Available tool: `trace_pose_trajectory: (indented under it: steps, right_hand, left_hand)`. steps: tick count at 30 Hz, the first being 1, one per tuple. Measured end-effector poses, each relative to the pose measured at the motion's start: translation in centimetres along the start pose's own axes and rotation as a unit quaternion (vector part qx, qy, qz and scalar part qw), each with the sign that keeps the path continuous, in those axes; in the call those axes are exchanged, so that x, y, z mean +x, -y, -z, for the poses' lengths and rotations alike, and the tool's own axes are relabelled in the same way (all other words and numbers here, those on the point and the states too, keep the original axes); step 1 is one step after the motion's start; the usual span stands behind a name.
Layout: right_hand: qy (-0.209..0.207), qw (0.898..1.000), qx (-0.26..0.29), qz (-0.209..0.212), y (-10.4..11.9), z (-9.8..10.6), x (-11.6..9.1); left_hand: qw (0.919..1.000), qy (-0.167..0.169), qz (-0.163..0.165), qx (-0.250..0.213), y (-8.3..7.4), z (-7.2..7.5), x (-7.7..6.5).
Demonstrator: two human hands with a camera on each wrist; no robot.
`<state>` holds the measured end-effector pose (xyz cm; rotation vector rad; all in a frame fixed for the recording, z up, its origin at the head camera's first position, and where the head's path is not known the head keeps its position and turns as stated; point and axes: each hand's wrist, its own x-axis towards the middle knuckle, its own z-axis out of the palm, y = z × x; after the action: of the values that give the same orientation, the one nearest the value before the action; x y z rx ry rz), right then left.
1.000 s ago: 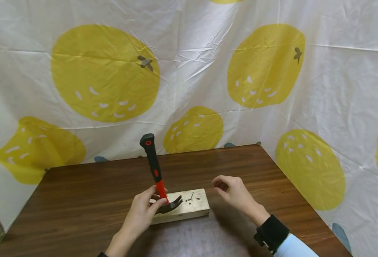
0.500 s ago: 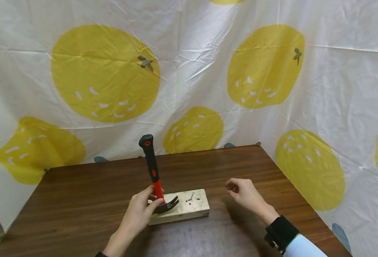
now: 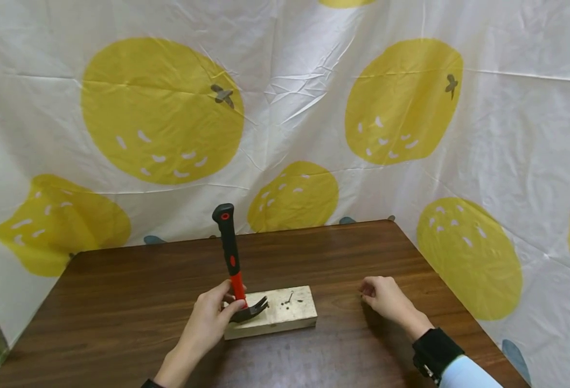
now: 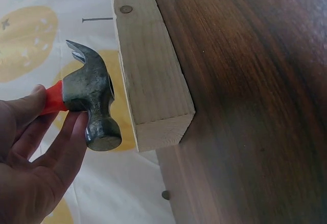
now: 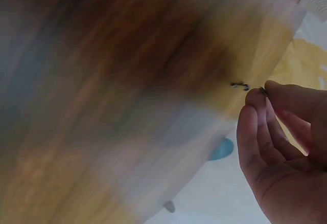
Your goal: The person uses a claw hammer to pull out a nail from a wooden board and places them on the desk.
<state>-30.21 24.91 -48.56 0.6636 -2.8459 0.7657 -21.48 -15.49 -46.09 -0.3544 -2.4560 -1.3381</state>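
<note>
A claw hammer point(image 3: 229, 242) with a black and red handle stands handle-up over the wooden block point(image 3: 292, 318). My left hand point(image 3: 209, 318) grips it low on the red neck, by the head; in the left wrist view the hammer head point(image 4: 89, 96) is beside the block. A nail point(image 3: 290, 296) sticks up at a slant from the block's top, near several dark holes. To the block's right, my right hand point(image 3: 391, 302) is low over the table. Its thumb and fingers pinch a small dark piece point(image 5: 263, 90), mostly hidden; I cannot tell its kind.
The block lies on a dark brown wooden table point(image 3: 144, 302). A white cloth with yellow fruit prints point(image 3: 164, 113) hangs behind the table and along its right side. In the right wrist view, another small dark thing point(image 5: 239, 86) shows just beyond the fingertips.
My right hand has moved right, away from the block, and slightly down. The hammer and left hand have shifted slightly left, still over the block.
</note>
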Motion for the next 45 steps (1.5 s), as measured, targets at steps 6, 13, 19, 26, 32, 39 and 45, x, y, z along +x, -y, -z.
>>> trace_pose_trajectory:
  steps: [6, 13, 19, 26, 32, 39, 45]
  right_hand:
    - [0.002, 1.0, -0.014, -0.024, -0.9, 0.0, -0.7]
    - [-0.001, 0.999, -0.028, -0.026, -1.3, -0.2, -1.0]
    - [-0.005, 0.999, -0.031, -0.025, -1.3, -0.4, -1.0]
    - [-0.011, 0.999, -0.037, -0.016, -1.5, -0.4, -0.9]
    - [-0.015, 0.999, -0.04, -0.01, -1.6, -0.6, -0.9]
    - [-0.001, 0.999, -0.029, -0.021, -1.7, -0.6, -0.7]
    - [-0.025, 0.999, -0.044, 0.002, -1.6, -0.3, -0.5]
  left_hand:
    - [1.0, 0.004, -0.005, 0.004, 0.0, 0.0, 0.2]
    - [1.0, 0.006, -0.001, 0.006, 0.0, 0.0, 0.2]
    - [0.9999, 0.012, 0.01, -0.002, 0.0, -0.1, 0.0]
    - [0.9999, 0.01, 0.009, -0.004, 0.1, -0.2, 0.0]
    - [0.9999, 0.009, 0.008, -0.003, 0.1, -0.2, 0.0]
    - [0.9999, 0.009, 0.002, 0.004, 0.2, -0.3, 0.2]
    - [0.9998, 0.015, 0.003, 0.009, 0.2, -0.4, 0.3]
